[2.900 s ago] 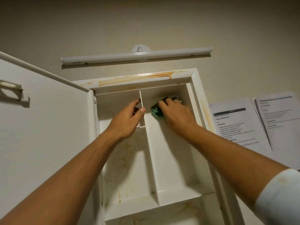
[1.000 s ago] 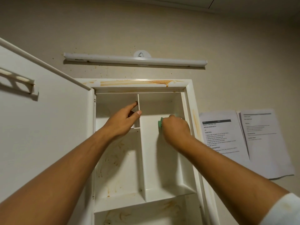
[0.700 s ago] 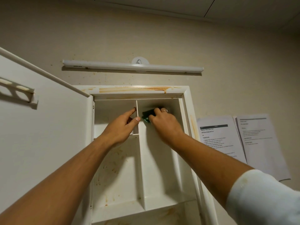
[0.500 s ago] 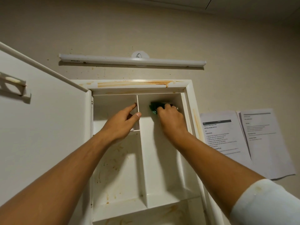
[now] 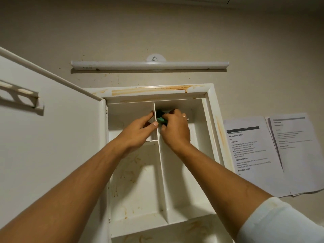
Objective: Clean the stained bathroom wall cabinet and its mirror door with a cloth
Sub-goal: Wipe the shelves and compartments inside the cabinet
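Note:
The white wall cabinet (image 5: 209,106) hangs open in front of me, with orange-brown stains along its top frame and streaks in its left compartment. Its door (image 5: 52,137) is swung out to the left, showing only its white back. My right hand (image 5: 175,130) holds a green cloth (image 5: 159,118) against the vertical divider (image 5: 156,123) at the top of the right compartment. My left hand (image 5: 140,130) grips that divider from the left side, thumb on its front edge, fingers behind it. Most of the cloth is hidden by my fingers.
A white tube light (image 5: 149,65) is fixed to the beige wall above the cabinet. Two printed paper sheets (image 5: 254,151) hang on the wall to the right. A small white rack (image 5: 21,95) sticks out from the door's inner face.
My right hand has slid the cloth leftward across the top of the right compartment until it meets the divider. My left hand has kept its hold on the divider.

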{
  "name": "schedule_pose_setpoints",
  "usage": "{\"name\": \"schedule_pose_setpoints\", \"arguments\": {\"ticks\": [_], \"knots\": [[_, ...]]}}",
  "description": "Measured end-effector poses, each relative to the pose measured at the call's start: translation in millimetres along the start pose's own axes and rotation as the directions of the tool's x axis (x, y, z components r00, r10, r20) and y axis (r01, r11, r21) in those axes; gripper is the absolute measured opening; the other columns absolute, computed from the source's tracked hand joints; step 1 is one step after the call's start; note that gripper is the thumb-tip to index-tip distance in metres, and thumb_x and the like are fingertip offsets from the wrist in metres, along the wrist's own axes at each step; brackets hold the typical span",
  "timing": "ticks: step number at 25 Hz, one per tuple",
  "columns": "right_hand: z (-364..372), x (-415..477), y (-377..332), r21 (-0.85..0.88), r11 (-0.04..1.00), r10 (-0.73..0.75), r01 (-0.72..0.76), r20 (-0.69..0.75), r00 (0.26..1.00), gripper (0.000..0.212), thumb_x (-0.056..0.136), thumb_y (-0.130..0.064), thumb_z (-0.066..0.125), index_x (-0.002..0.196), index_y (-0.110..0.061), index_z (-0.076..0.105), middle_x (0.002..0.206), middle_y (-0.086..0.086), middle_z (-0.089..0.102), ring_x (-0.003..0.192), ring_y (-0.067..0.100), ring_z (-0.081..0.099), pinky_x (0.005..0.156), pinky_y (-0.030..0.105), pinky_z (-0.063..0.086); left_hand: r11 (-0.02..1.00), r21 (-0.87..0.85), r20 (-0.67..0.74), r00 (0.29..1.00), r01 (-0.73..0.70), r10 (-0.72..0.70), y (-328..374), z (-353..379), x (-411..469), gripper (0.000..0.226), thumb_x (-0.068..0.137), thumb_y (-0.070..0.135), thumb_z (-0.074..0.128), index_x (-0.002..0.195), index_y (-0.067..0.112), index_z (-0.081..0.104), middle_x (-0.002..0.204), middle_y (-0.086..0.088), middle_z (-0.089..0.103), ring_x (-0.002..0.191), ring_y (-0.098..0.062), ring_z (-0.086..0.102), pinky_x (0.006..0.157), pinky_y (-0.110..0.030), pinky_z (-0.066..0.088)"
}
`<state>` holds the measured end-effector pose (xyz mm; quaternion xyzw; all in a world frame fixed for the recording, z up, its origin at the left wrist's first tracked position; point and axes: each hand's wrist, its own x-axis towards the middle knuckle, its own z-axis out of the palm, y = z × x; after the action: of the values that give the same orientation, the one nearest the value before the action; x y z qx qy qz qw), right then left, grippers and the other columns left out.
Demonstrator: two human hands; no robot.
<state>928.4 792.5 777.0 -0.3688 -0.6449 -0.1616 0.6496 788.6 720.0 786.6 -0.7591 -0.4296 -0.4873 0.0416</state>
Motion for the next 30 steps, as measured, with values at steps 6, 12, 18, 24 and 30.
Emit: {"name": "schedule_pose_setpoints", "arguments": {"ticks": [6,12,18,24,30], "knots": [[9.0,-35.2,25.2,-0.131,0.946,-0.287,0.298,0.094,0.953,0.025,0.09,-0.009,0.069,0.113,-0.017,0.074,0.11,0.004,0.051,0.1,0.024,0.05,0.064,0.029,0.046,1.0,-0.022,0.002,1.0,-0.01,0.01,-6.1,-0.8,5.9,0.057,0.105,0.042,0.049,0.159,0.039,0.029,0.148,0.005,0.053,0.127,-0.014,0.055,0.106,-0.038,0.048],[-32.1,-82.2,61.5,-0.179,0.801,-0.445,0.572,0.462,0.768,0.04,0.092,-0.011,0.07,0.129,-0.026,0.07,0.113,0.003,0.059,0.102,0.024,0.057,0.076,0.036,0.057,0.999,0.04,0.021,1.0,0.001,-0.002,-3.6,-1.1,2.5,0.058,0.106,0.047,0.046,0.159,0.039,0.027,0.15,0.0,0.053,0.132,-0.02,0.054,0.113,-0.049,0.044],[-60.2,-12.1,27.5,-0.344,0.867,-0.379,0.36,0.016,0.925,0.026,0.093,-0.024,0.073,0.118,-0.015,0.071,0.104,0.009,0.063,0.091,0.028,0.058,0.069,0.035,0.05,0.996,0.086,0.015,1.0,-0.014,0.013,-1.9,1.1,0.8,0.058,0.106,0.047,0.043,0.16,0.037,0.025,0.147,-0.003,0.055,0.128,-0.021,0.056,0.11,-0.05,0.047],[-20.4,-46.9,58.9,-0.26,0.894,-0.318,0.364,0.203,0.926,0.026,0.097,-0.012,0.057,0.121,-0.019,0.052,0.11,0.008,0.056,0.094,0.028,0.053,0.063,0.037,0.045,0.996,0.081,0.016,1.0,-0.028,0.027,-6.3,1.0,4.0,0.058,0.106,0.047,0.044,0.16,0.036,0.025,0.152,-0.002,0.051,0.129,-0.02,0.056,0.111,-0.048,0.045],[-30.7,-120.0,54.4,-0.091,0.908,-0.298,0.409,0.546,0.783,0.022,0.094,-0.017,0.061,0.114,-0.024,0.058,0.102,0.001,0.058,0.09,0.025,0.058,0.073,0.04,0.056,0.997,0.08,0.033,0.999,-0.002,-0.001,2.1,0.9,-2.4,0.058,0.107,0.046,0.043,0.161,0.033,0.025,0.152,0.0,0.051,0.129,-0.02,0.056,0.113,-0.047,0.044]]}}
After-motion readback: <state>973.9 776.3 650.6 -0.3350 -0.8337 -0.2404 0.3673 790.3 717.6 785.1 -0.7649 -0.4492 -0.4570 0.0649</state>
